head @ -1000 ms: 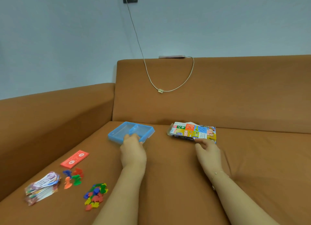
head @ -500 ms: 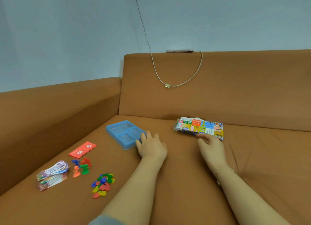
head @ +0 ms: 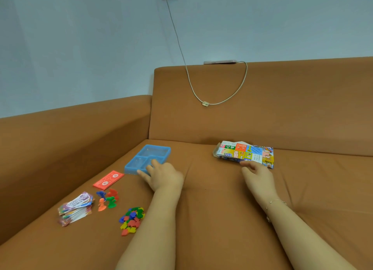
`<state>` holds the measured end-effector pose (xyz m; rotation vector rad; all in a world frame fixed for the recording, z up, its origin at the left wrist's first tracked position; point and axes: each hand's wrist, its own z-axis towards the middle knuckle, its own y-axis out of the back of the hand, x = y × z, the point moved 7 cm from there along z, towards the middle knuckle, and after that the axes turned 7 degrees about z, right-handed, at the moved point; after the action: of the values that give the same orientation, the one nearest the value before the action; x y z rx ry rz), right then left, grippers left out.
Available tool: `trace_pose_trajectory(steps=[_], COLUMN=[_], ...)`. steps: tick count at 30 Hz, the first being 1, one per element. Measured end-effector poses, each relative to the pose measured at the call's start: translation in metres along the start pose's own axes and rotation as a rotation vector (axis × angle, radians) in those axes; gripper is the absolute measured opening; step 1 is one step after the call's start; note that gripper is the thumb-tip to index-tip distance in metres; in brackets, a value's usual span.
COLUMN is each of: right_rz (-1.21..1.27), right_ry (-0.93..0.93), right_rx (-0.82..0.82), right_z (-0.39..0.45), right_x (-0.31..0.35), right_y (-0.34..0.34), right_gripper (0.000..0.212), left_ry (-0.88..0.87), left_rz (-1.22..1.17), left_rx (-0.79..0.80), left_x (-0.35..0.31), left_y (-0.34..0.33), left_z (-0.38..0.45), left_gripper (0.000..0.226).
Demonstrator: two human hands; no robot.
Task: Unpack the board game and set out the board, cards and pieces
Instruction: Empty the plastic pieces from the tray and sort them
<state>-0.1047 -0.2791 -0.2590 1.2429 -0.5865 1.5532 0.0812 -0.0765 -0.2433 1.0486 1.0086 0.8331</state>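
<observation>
A blue plastic tray (head: 153,153) with compartments lies flat on the sofa seat. My left hand (head: 163,176) rests at its near edge, fingers straight and touching the rim. The colourful game box (head: 245,153) lies further right near the backrest, its left flap open. My right hand (head: 257,174) lies flat just in front of it, fingertips at its near edge. To the left sit a red card stack (head: 108,180), a stack of colourful cards (head: 75,209), several pawns (head: 107,199) and a pile of small coloured pieces (head: 132,219).
The brown sofa seat (head: 212,209) has an armrest (head: 60,128) on the left and a backrest behind. A charging cable (head: 205,103) hangs over the backrest to a phone (head: 220,62) on top.
My left hand set the blue tray down flat and slid it left, nearer the red cards. The fingers have straightened. My right hand stays by the box.
</observation>
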Motion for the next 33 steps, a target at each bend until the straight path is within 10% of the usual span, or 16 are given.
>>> trace_pose_trajectory(steps=[10, 21, 29, 33], right_rz=[-0.487, -0.874, -0.746, -0.304], right_ry=[0.213, 0.224, 0.226, 0.207], right_rx=[-0.061, 0.097, -0.042, -0.155], right_z=[0.02, 0.066, 0.054, 0.037], right_x=[-0.004, -0.021, -0.004, 0.003], right_y=[0.012, -0.003, 0.013, 0.031], right_gripper=[0.053, 0.053, 0.033, 0.02], left_ry=[-0.444, -0.527, -0.524, -0.437], left_rz=[-0.492, -0.692, -0.705, -0.863], left_rx=[0.102, 0.212, 0.18, 0.206], left_x=[-0.077, -0.095, -0.091, -0.086], left_y=[-0.017, -0.028, -0.026, -0.026], left_z=[-0.037, -0.043, -0.038, -0.03], left_gripper=[0.038, 0.037, 0.034, 0.03])
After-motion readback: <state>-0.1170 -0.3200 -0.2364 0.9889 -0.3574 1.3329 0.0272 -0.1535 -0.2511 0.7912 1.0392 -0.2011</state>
